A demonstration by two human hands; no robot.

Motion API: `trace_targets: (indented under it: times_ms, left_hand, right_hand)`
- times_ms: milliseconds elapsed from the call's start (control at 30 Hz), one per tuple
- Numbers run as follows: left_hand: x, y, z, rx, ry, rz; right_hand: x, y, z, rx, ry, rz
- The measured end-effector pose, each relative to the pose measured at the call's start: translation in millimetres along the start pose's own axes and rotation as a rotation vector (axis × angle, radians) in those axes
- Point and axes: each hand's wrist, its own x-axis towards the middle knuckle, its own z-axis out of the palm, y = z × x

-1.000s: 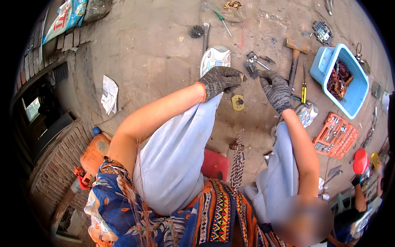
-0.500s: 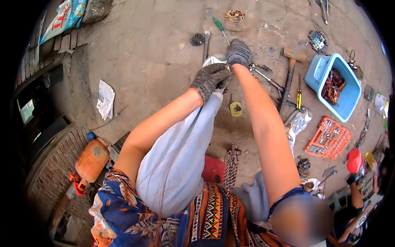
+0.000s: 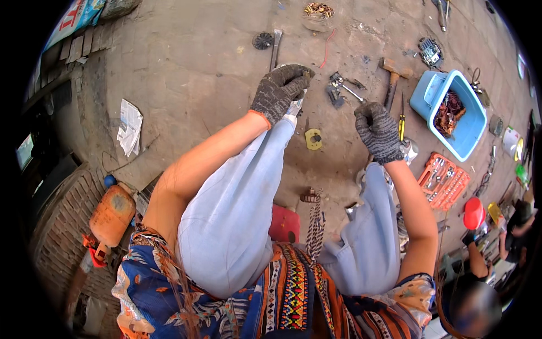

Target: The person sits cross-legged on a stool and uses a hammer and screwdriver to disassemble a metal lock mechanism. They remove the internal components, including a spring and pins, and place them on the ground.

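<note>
My left hand [image 3: 280, 93], in a dark grey knit glove, is closed in a pinch over my left knee. A small, dull brass-coloured piece [image 3: 306, 74] shows at its fingertips. My right hand [image 3: 378, 133], gloved alike, has its fingers curled at the end of a silver-shafted tool [image 3: 353, 93]; the glove hides the tool's handle. Dark metal parts [image 3: 336, 99] lie at the shaft's far end. A yellow plate with a dark knob [image 3: 313, 139] rests on the ground between my legs. Beyond my left hand lies a flat metal chisel-like bar [image 3: 276, 50].
To the right lie a hammer [image 3: 395, 70], a yellow-handled screwdriver [image 3: 402, 124], a blue tub [image 3: 424, 93] of coppery scrap and an orange socket set [image 3: 443, 182]. A bowl of brass pieces [image 3: 319, 22] stands ahead. Another person's arm [image 3: 477, 257] shows at lower right.
My right hand has left the left hand and moved right and nearer to the silver-shafted tool. The green screwdriver ahead no longer shows. The view has shifted slightly.
</note>
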Motion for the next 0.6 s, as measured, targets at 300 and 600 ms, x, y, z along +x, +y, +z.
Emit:
trace_targets:
  times_ms: [300, 600]
  left_hand:
    - [-20.9, 41.2, 21.3, 0.288, -0.260, 0.309]
    - [-24.0, 71.5, 36.7, -0.010, -0.481, -0.215]
  right_hand:
    - [-35.4, 55.7, 59.7, -0.171, 0.148, -0.096]
    - [-39.2, -18.6, -9.1, 0.667, -0.099, 0.866]
